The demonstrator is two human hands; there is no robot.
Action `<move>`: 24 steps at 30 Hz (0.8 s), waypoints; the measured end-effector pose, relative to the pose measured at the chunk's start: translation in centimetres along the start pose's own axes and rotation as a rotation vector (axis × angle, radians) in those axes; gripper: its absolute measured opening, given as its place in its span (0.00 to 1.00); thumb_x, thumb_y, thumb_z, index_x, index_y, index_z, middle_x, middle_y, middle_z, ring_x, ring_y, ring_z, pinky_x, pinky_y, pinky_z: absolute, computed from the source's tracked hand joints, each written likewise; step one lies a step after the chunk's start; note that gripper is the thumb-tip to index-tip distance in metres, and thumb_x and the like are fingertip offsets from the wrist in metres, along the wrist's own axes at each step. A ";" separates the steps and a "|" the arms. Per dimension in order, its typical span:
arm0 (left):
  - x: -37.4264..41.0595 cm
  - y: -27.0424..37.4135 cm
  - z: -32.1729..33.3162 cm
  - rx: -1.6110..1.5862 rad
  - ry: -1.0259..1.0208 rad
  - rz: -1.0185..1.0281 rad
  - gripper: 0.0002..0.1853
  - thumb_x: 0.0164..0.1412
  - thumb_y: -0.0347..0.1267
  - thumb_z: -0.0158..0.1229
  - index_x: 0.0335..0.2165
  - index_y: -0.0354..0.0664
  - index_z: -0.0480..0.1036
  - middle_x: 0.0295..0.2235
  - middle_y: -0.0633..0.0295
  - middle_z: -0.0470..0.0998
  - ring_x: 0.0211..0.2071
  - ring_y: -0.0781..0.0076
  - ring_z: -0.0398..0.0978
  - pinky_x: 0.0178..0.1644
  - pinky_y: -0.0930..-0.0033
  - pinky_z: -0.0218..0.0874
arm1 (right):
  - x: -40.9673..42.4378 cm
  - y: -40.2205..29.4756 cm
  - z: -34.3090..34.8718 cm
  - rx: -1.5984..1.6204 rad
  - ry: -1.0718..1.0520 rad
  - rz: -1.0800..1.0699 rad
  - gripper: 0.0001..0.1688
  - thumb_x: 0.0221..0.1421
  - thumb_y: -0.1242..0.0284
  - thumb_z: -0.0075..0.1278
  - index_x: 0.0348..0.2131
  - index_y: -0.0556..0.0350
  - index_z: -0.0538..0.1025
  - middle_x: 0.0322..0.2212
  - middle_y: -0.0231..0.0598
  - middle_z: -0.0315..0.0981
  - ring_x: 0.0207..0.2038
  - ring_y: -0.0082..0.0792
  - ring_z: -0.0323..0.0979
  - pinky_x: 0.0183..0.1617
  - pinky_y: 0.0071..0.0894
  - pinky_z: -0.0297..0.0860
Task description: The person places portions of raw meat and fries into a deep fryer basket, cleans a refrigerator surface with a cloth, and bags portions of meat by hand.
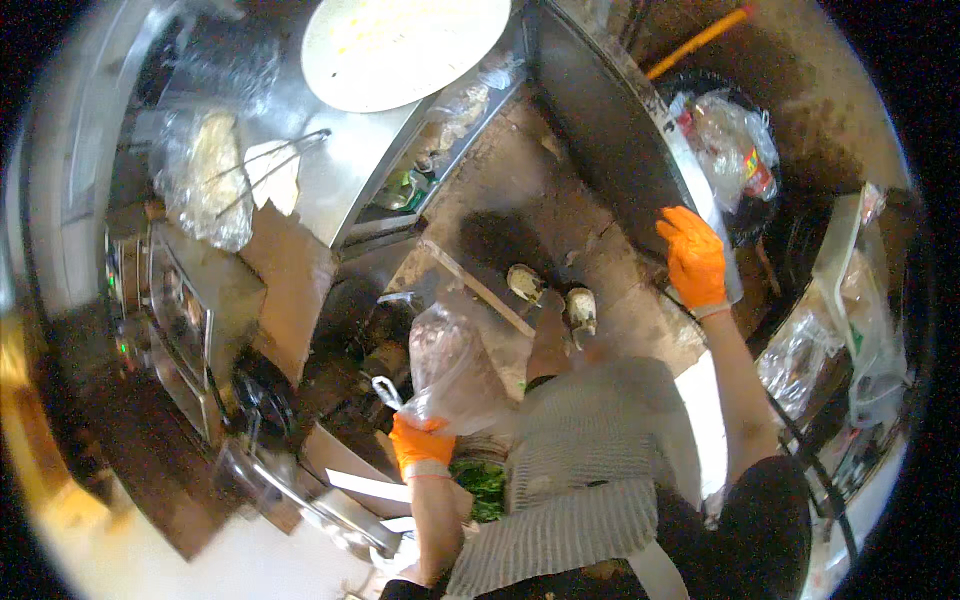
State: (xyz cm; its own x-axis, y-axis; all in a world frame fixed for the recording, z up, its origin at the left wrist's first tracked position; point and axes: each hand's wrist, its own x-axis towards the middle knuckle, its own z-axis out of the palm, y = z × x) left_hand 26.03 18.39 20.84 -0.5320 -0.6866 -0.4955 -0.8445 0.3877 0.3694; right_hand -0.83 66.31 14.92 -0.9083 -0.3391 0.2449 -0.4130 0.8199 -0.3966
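My left hand (pixel 424 444), in an orange glove, grips the gathered top of a clear plastic bag (pixel 450 360) with pinkish contents that cannot be made out. The bag hangs beside my apron (pixel 585 427), above the floor. To the right, my gloved right hand (pixel 691 259) lies against the edge of a dark upright panel (pixel 607 112). Its fingers are slightly bent, and whether they grip that edge cannot be told. Left of the panel, a low compartment (pixel 409 187) under the steel counter (pixel 360 142) shows several bagged items inside.
A round white board (pixel 405 52) with yellow bits lies on the counter, near a plastic bag of pale food (pixel 214 180). A bin filled with plastic waste (pixel 727 150) stands behind the panel. Leafy greens (pixel 480 487) sit low beside my left wrist. Cardboard (pixel 281 277) leans at left.
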 end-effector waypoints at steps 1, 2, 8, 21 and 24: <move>0.7 3.8 0.1 0.138 -0.038 0.022 0.12 0.52 0.36 0.58 0.34 0.43 0.73 0.30 0.61 0.76 0.31 0.69 0.74 0.36 0.69 0.66 | -0.3 1.1 1.5 -0.047 -0.094 0.016 0.15 0.50 0.76 0.50 0.37 0.54 0.83 0.47 0.43 0.79 0.55 0.49 0.73 0.61 0.45 0.67; 1.2 6.9 0.8 0.248 -0.065 0.039 0.13 0.49 0.33 0.60 0.35 0.41 0.74 0.32 0.59 0.80 0.33 0.68 0.78 0.38 0.69 0.69 | -0.9 2.3 3.0 -0.086 -0.197 0.020 0.14 0.49 0.76 0.49 0.35 0.54 0.83 0.46 0.42 0.80 0.54 0.49 0.73 0.61 0.45 0.68; 7.1 13.0 6.7 -0.701 -0.321 -0.309 0.11 0.50 0.25 0.58 0.36 0.38 0.77 0.30 0.65 0.81 0.30 0.68 0.77 0.38 0.67 0.71 | -3.7 8.0 10.4 -0.203 -0.143 0.179 0.14 0.49 0.75 0.51 0.37 0.49 0.82 0.47 0.37 0.80 0.57 0.43 0.71 0.63 0.46 0.65; 13.2 26.0 19.2 0.418 -0.252 0.635 0.12 0.51 0.42 0.69 0.32 0.49 0.83 0.37 0.60 0.85 0.40 0.59 0.82 0.47 0.61 0.72 | 8.2 5.9 24.4 0.019 0.463 0.913 0.25 0.49 0.73 0.62 0.49 0.54 0.78 0.49 0.45 0.75 0.58 0.47 0.66 0.65 0.43 0.61; 12.8 28.2 20.7 0.252 -0.250 0.507 0.12 0.50 0.41 0.70 0.33 0.49 0.83 0.37 0.62 0.85 0.41 0.60 0.82 0.47 0.62 0.72 | 10.4 4.4 26.0 0.250 0.541 1.045 0.26 0.53 0.70 0.63 0.51 0.55 0.76 0.49 0.46 0.74 0.58 0.47 0.66 0.66 0.42 0.60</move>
State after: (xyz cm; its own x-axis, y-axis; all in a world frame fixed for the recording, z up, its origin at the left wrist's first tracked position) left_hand -5.87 33.27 8.64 -0.8435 -0.2254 -0.4875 -0.4550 0.7822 0.4257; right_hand -13.82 54.44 -7.25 -0.6913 0.7223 0.0187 0.4502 0.4508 -0.7708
